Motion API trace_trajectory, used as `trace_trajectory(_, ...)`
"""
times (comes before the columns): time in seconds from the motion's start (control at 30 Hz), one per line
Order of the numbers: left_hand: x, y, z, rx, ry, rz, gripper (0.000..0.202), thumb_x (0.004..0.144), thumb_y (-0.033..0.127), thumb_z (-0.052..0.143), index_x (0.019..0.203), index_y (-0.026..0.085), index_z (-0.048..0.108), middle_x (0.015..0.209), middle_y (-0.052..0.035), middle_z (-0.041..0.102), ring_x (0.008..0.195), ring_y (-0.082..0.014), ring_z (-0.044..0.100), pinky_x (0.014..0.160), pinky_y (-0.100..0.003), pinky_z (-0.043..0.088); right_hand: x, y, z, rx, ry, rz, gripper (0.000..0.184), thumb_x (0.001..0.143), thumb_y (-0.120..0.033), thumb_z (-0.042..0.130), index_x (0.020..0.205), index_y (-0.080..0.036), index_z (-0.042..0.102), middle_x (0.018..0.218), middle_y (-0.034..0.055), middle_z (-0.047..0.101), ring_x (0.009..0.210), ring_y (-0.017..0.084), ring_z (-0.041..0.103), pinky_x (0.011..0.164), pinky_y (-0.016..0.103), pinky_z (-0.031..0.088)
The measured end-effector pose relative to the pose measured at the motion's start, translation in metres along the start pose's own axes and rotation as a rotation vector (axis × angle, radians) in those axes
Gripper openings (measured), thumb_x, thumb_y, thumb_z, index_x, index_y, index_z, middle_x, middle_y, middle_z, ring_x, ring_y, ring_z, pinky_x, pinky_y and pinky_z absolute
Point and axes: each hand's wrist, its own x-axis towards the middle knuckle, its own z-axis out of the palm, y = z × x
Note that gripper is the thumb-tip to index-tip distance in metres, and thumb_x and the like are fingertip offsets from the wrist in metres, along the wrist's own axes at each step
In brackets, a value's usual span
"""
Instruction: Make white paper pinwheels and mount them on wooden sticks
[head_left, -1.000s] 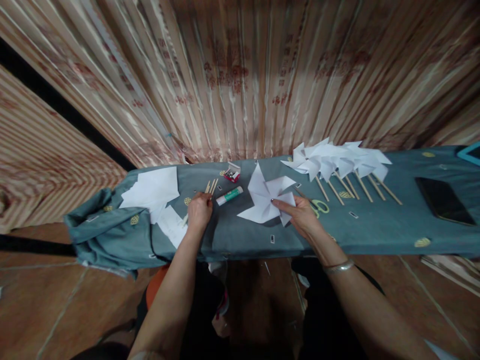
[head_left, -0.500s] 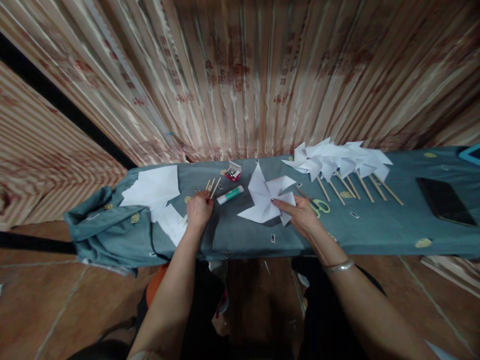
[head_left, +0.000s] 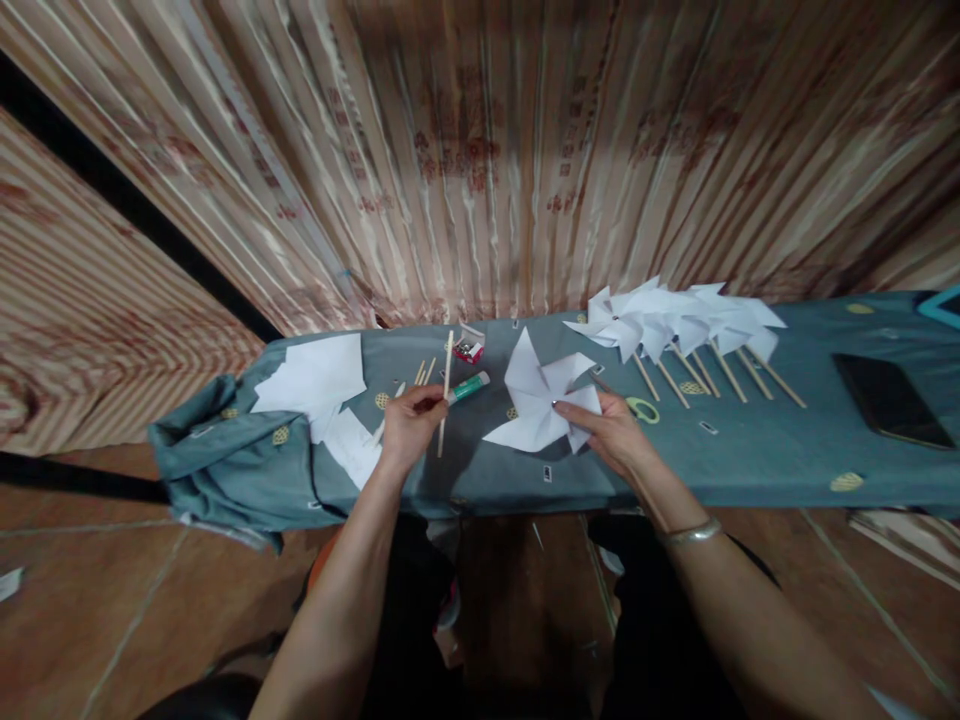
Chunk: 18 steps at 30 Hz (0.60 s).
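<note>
Your left hand point(head_left: 409, 425) is closed around one wooden stick point(head_left: 445, 390), held above the blue cloth point(head_left: 750, 450) near the glue stick point(head_left: 470, 386). Your right hand point(head_left: 615, 435) rests fingertips on the loose paper pinwheel point(head_left: 540, 395); whether it pinches the paper is unclear. Joining them calls for lining the stick's tip up with the hub.

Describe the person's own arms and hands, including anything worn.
Both forearms are bare, and there are no gloves on the left hand or the right hand. A thin silver metal bangle circles the right wrist. No ring or watch shows on either hand.
</note>
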Motion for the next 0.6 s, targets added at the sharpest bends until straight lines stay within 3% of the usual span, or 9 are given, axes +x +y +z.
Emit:
trace_trajectory(0.1, -0.01, 0.011, 0.015, -0.219, -0.095, -0.114, 0.022, 0.056, 0.031, 0.073, 0.071, 0.016, 0.071, 0.073, -0.0025, 0.07, 0.071, -0.0169, 0.064, 0.072, -0.03, 0.05, -0.005, -0.004, -0.004, -0.013, -0.029, 0.019, 0.034, 0.044, -0.038, 0.092, 0.064, -0.019, 0.072, 0.069, 0.0012, 0.074, 0.059, 0.016, 0.065, 0.06, 0.029, 0.052)
trace_trajectory(0.37, -0.025, 0.011, 0.06, -0.508, -0.282, -0.36, 0.013, 0.058, 0.025, 0.068, 0.067, 0.015, 0.068, 0.057, 0.0002, 0.059, 0.05, -0.0097, 0.051, 0.051, -0.023, 0.04, -0.02, -0.01, -0.009, -0.15, -0.189, 0.073, 0.032, 0.046, -0.039, 0.09, 0.061, -0.018, 0.071, 0.065, 0.0003, 0.07, 0.056, 0.013, 0.059, 0.054, 0.025, 0.045)
trace_trajectory(0.47, -0.028, 0.011, 0.075, -0.53, -0.327, -0.477, 0.025, 0.061, 0.034, 0.073, 0.076, 0.014, 0.071, 0.062, -0.0015, 0.063, 0.05, -0.0107, 0.052, 0.048, -0.023, 0.038, -0.026, -0.013, -0.006, -0.231, -0.271, 0.096, 0.029, 0.049, -0.039, 0.088, 0.061, -0.018, 0.071, 0.059, -0.0023, 0.066, 0.053, 0.01, 0.053, 0.053, 0.023, 0.041)
trace_trajectory(0.6, -0.027, 0.012, 0.089, -0.582, -0.384, -0.519, 0.052, 0.058, 0.047, 0.079, 0.1, 0.016, 0.071, 0.066, -0.0005, 0.065, 0.041, -0.0071, 0.043, 0.041, -0.022, 0.029, -0.034, -0.014, -0.006, -0.325, -0.37, 0.111, 0.025, 0.059, -0.039, 0.083, 0.064, -0.018, 0.07, 0.059, -0.0034, 0.065, 0.055, 0.01, 0.052, 0.054, 0.023, 0.04)
